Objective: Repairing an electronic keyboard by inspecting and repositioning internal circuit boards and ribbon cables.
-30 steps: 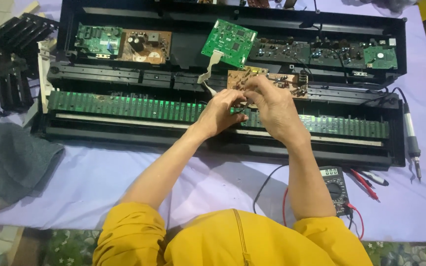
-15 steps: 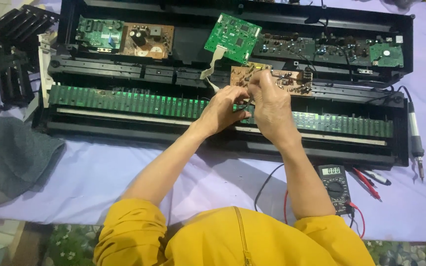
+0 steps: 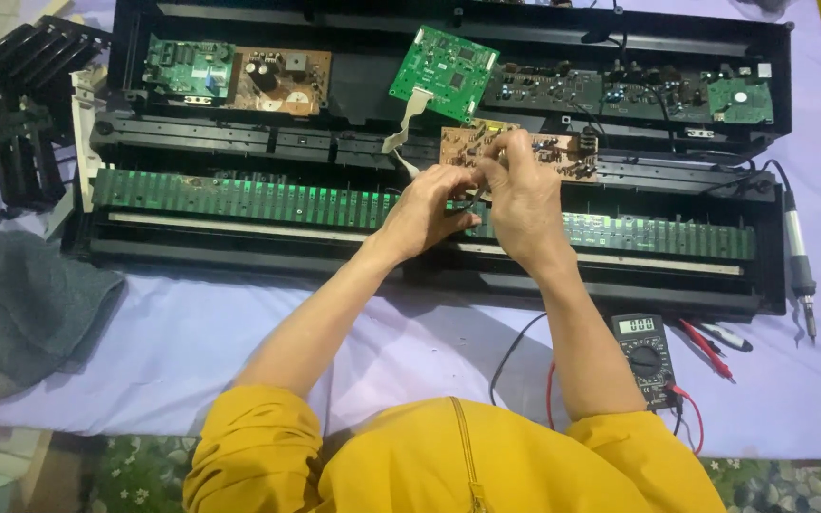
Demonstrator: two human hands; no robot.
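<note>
left hand [image 3: 427, 211]: fingers curled, pinching a small dark part right at the lower edge of the brown circuit board [image 3: 563, 152]; what the part is, too small to tell
right hand [image 3: 521, 201]: fingers bent in, tips on the same brown board's left end, touching the left hand's fingertips; whether it grips anything, cannot tell
brown circuit board: lies tilted on the black inner frame of the opened keyboard case [image 3: 762, 57], middle of the case, just above the long green contact strip [image 3: 239, 198]
green board [image 3: 444, 62]: propped at an angle just above-left of the hands, pale ribbon cable [image 3: 406, 116] hanging down from it
other boards: green-and-brown pair [image 3: 235, 74] at case's far left, dark boards far right
multimeter [image 3: 646, 356]: on lilac table cover [image 3: 144, 351], beside right forearm, red and black leads near it
soldering iron [image 3: 798, 266]: right end of case, on cover
grey cloth [image 3: 26, 309]: left edge of table
black key sections [image 3: 11, 114]: stacked far left
</note>
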